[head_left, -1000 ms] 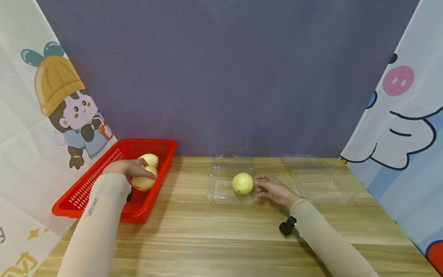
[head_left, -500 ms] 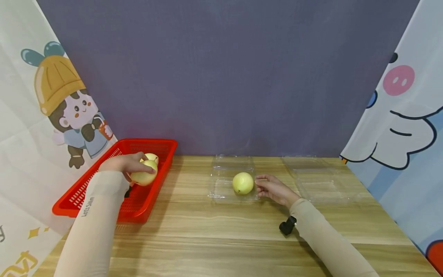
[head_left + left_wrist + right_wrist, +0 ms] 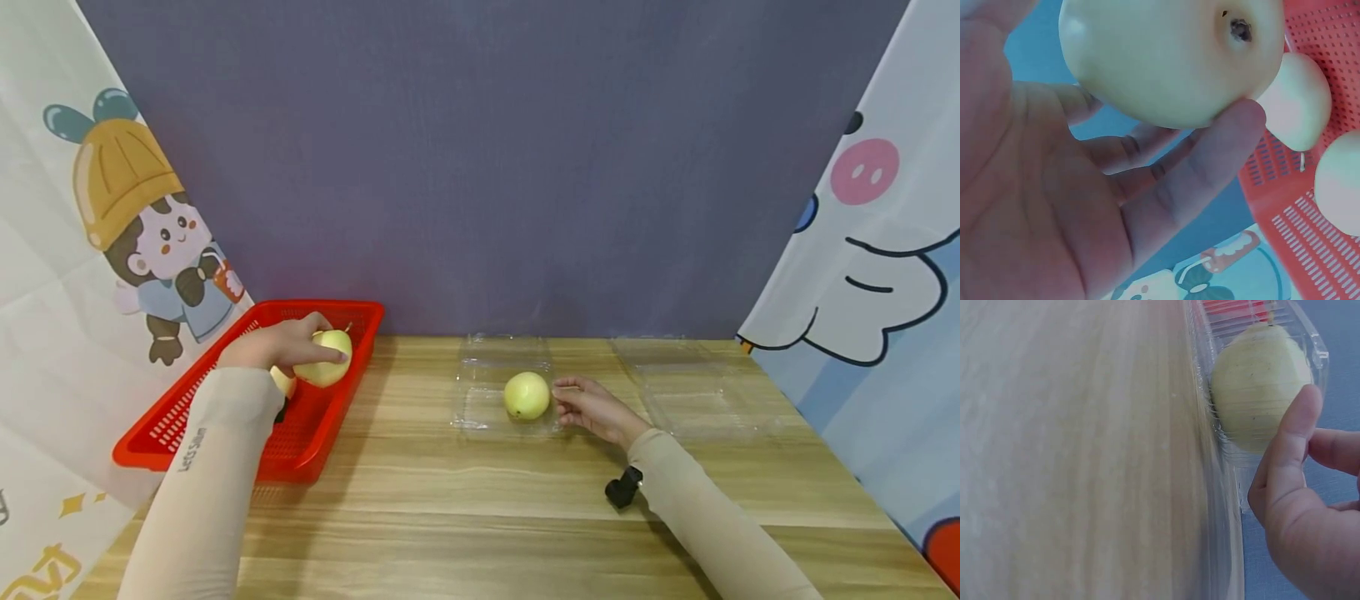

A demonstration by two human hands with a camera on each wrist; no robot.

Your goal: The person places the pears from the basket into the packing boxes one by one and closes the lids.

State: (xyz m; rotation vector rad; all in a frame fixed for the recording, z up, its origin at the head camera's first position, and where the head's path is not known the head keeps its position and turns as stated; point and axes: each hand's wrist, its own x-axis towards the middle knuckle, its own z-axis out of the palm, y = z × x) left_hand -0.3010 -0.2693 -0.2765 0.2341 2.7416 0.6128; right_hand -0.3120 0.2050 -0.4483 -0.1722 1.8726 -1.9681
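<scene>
In the head view my left hand (image 3: pixel 281 343) grips a yellow pear (image 3: pixel 324 360) over the red basket (image 3: pixel 352 412). The left wrist view shows this pear (image 3: pixel 1166 62) close up, its dark blossom end facing the camera and my fingers beneath it. Two more pears lie in the basket there, one pear (image 3: pixel 1297 103) with its stem showing and another pear (image 3: pixel 1342 181) cut off by the frame edge. A third pear (image 3: pixel 527 395) sits in a clear plastic box (image 3: pixel 480 408). My right hand (image 3: pixel 596 412) rests its fingertips at the box's right side, fingers loosely bent.
A second clear plastic box (image 3: pixel 693 404), lid folded back, lies to the right on the wooden table (image 3: pixel 450 517). A dark panel (image 3: pixel 495 167) rises behind the table. Printed curtains (image 3: pixel 67 275) hang at both sides. A small black device sits at the right wrist.
My left hand has lifted its pear and shifted it slightly right and away from me, uncovering part of another pear below. The right hand and the boxed pear have stayed still.
</scene>
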